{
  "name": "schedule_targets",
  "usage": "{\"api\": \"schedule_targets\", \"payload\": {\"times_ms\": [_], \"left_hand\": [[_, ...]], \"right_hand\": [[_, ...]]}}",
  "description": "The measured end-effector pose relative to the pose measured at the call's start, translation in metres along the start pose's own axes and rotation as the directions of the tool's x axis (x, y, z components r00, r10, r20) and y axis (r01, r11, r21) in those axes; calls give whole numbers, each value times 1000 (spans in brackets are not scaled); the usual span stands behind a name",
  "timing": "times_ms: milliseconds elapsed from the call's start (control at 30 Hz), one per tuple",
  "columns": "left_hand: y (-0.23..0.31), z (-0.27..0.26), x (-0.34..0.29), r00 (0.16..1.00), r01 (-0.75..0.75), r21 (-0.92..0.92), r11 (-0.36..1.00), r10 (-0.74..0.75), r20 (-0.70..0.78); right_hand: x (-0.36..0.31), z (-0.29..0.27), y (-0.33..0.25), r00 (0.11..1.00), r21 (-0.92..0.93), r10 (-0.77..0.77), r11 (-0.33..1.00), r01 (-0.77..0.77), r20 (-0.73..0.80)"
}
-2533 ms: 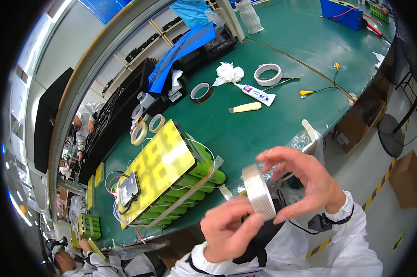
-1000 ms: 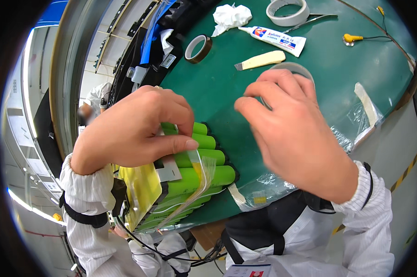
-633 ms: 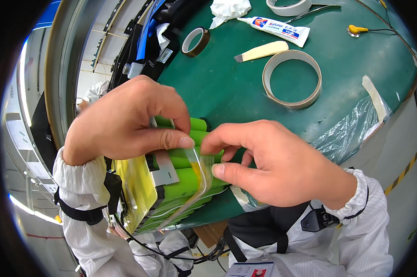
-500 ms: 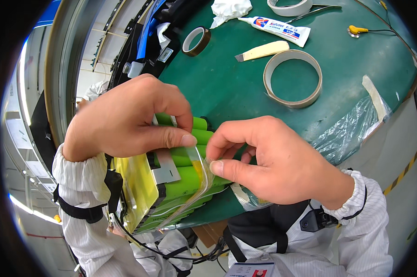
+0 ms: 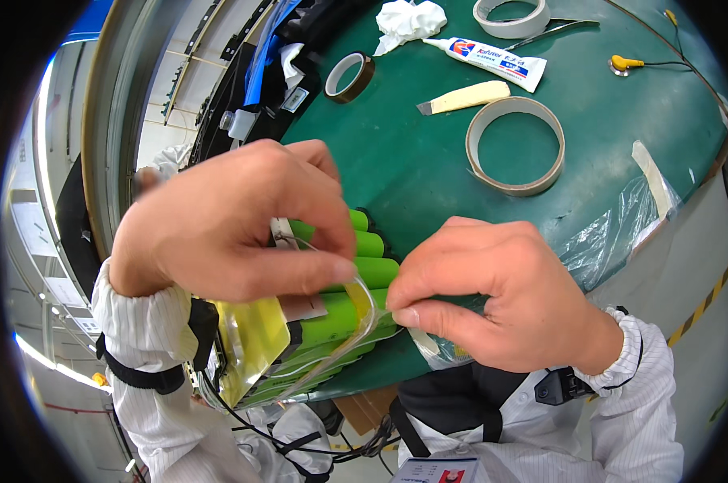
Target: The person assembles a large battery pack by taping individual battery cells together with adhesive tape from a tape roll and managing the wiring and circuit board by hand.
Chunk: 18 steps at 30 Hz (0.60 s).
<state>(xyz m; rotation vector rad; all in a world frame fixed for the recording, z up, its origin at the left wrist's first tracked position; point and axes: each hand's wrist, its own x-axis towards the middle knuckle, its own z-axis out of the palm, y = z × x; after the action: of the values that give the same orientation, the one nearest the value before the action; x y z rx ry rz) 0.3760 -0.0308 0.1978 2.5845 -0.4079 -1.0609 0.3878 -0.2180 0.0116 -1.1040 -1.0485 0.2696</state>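
Hands at a green battery pack on the green surface (image 5: pixel 428 161).

The battery pack (image 5: pixel 340 310) is pressed down at the near edge by the left hand (image 5: pixel 227 221), thumb laid across its cells. A strip of clear tape (image 5: pixel 364 310) is pinched by the right hand (image 5: pixel 493 294), curving over the pack's end. A tape roll (image 5: pixel 515 145) lies well behind.

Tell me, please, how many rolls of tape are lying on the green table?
3: a large pale roll in the middle of the table, a small brown roll further back to the left, and a white roll at the top edge. The hands may hide others.
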Motion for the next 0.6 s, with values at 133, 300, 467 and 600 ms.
{"api": "schedule_targets", "payload": {"times_ms": [133, 300, 467, 600], "left_hand": [[11, 11, 6, 995, -97, 151, 984, 91, 42], [9, 19, 8, 995, -103, 178, 979, 104, 6], [12, 20, 6, 989, -136, 221, 966, 147, -33], [12, 18, -1, 991, -129, 92, 987, 131, -12]], "right_hand": [[-1, -1, -4, 998, -53, -63, 997, 64, 22], [-3, 1, -3, 995, -110, -98, 989, 101, 30], [-6, 2, -4, 988, -133, -153, 979, 154, 14], [-8, 3, -6, 980, -144, -199, 969, 199, 13]]}}
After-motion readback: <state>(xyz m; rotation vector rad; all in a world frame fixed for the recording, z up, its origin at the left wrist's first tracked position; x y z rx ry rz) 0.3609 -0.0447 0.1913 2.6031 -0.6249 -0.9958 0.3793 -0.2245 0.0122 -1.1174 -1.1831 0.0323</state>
